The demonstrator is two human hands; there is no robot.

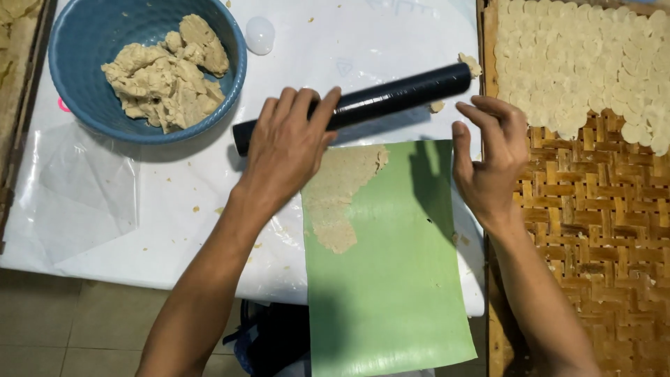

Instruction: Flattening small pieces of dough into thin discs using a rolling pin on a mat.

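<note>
Crosswise on the desk [174,230]: black rolling pin [391,98], lying above the green sheet [391,279] with its flattened dough patch [342,195]. Left hand [289,150] laid flat over the pin's left part, fingers [307,105] spread, not gripping. Right hand [488,160] just below the pin's right end, fingers open, apparently not touching. Farther out: blue bowl [77,42] of dough lumps, woven tray [600,209] of pale discs.

Food workshop — dough bowl [84,105], woven tray [600,209]

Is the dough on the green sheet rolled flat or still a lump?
Rolled flat: the dough lies as a thin ragged patch on the green sheet, just below the black roller under the left hand.
</note>
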